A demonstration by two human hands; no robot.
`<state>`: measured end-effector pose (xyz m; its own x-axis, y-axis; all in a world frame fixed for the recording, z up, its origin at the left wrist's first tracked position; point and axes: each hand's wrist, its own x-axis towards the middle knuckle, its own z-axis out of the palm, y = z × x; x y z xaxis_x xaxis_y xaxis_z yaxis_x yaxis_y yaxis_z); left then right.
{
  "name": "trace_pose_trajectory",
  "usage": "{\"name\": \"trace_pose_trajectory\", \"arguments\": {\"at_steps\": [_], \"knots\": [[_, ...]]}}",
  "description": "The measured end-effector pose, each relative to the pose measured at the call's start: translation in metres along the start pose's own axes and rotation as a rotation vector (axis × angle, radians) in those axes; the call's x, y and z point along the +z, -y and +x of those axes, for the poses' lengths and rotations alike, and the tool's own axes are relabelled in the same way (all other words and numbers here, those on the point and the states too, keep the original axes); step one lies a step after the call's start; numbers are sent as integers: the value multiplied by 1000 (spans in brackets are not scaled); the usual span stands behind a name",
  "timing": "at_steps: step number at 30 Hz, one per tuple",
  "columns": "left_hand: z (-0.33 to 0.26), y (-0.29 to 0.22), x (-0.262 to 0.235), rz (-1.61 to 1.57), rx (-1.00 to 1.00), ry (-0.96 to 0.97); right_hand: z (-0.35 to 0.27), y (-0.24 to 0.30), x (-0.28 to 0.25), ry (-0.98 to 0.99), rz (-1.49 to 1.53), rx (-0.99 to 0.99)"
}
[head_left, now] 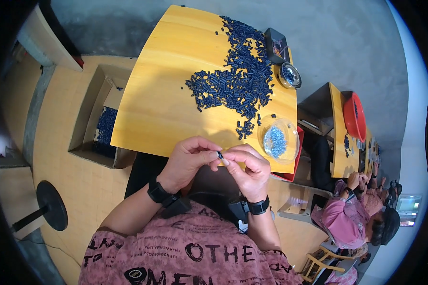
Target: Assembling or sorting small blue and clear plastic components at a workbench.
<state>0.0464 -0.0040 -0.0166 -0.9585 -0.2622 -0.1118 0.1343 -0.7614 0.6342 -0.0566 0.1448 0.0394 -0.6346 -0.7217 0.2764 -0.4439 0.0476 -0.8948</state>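
My left hand (193, 157) is closed, pinching a small dark cylindrical piece (219, 155) between thumb and fingertips. Right against it, my right hand (248, 170) is closed too, its thumb and fingertips meeting at the near end of that piece; anything else in its pinch is too small to make out. Both hands are in front of the table's near edge. Beyond them a large heap of similar dark pieces (235, 88) spreads over the yellow table (161, 80). Close to my right hand, a clear round dish (293, 148) holds many tiny bluish, see-through bits (274, 141).
A metal bowl (297, 81) and a black tray (277, 45) stand at the table's far right. On the floor at left, an open cardboard box (83, 118) contains more dark pieces. To the right, another table carries a red basin (355, 116); seated people (342, 216) work there.
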Motion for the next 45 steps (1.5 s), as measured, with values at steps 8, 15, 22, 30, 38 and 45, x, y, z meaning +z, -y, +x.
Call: {"name": "trace_pose_trajectory", "arguments": {"at_steps": [8,15,22,30,38,45], "knots": [[-2,6,-3,-45,-54,-27,-9,-4,7,-29,-47,35],[1,19,-11,-50,-77,-18,-15,-15,16,-100,-52,54],[5,15,-13,-32,-76,-158,-11,-53,4,-297,-281,197],[7,13,-17,-53,-65,-152,12,-70,11,-324,-614,140],[6,11,-18,-60,-67,-168,27,-78,10,-390,-619,71],[10,13,-21,-69,-53,-146,30,-81,9,-318,-760,17]]}}
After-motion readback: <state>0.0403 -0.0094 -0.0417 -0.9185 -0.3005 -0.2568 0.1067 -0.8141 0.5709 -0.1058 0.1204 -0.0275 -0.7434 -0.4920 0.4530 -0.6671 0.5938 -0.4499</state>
